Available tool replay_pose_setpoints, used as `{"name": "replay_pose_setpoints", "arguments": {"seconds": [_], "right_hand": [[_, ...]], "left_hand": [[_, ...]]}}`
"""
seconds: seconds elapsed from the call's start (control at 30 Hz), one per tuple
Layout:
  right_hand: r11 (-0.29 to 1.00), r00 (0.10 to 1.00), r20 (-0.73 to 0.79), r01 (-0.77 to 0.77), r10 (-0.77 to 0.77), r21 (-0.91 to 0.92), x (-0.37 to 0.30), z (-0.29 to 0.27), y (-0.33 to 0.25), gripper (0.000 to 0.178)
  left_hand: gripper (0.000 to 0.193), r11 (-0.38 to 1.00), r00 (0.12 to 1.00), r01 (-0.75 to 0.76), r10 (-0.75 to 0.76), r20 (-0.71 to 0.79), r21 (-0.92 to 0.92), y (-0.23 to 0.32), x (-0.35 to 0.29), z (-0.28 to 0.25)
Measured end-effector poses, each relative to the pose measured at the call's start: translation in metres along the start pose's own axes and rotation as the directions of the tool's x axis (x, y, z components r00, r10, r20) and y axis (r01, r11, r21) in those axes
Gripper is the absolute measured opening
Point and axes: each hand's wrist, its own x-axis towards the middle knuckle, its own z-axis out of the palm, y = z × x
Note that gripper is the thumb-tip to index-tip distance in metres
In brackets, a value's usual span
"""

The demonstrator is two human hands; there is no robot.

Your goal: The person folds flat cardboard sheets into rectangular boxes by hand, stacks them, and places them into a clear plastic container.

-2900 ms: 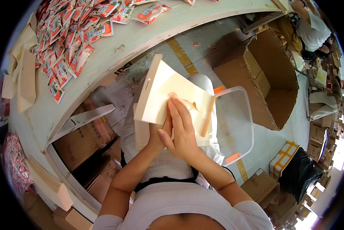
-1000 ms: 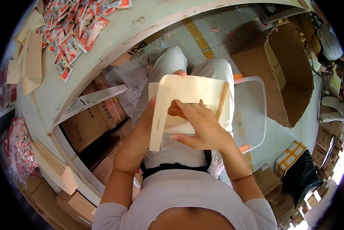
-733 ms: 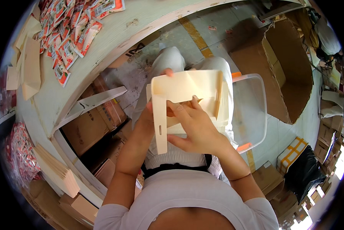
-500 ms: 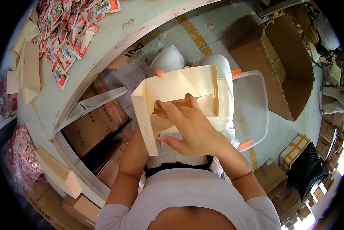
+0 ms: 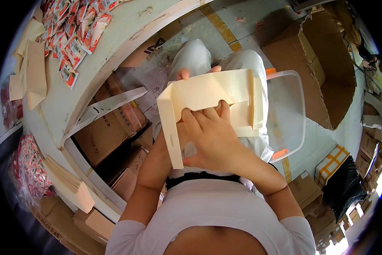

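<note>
A cream cardboard box (image 5: 208, 89), partly folded into shape, sits over my lap with its side panels raised. My left hand (image 5: 183, 74) supports it from beneath and behind; just fingertips show past the far edge, the rest being covered by the box. Reaching into the box is my right hand (image 5: 214, 136), its fingers bent against the lower edge of an inner panel and its thumb lying near the close end of the left side panel (image 5: 172, 131). The right fingertips are partly hidden behind that inner panel.
At left, a pale curved table (image 5: 127, 29) bears a heap of red-and-white packets (image 5: 78, 42), unfolded box pieces (image 5: 34, 72) and a stack of flat cardboard (image 5: 67, 180). To the right stand a clear plastic bin (image 5: 289, 110), a large open carton (image 5: 297, 76) and a black bag (image 5: 344, 187).
The box has shifted slightly right and up in the view with both hands. More left fingertips show at its far edge, and the inner panel has come down over the right fingers.
</note>
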Motion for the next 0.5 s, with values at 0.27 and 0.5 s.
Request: {"name": "replay_pose_setpoints", "arguments": {"seconds": [0.27, 0.5], "right_hand": [[0.982, 0.993, -0.122, -0.017, -0.006, -0.188, -0.003, 0.018, -0.008, 0.076], [0.957, 0.974, -0.218, -0.007, -0.059, -0.29, 0.0, 0.027, 0.001, 0.069]], "left_hand": [[0.031, 0.952, 0.867, 0.067, -0.203, -0.455, -0.297, 0.015, 0.009, 0.028], [0.045, 0.893, 0.878, -0.173, 0.331, -0.345, 0.417, -0.002, 0.009, 0.047]]}}
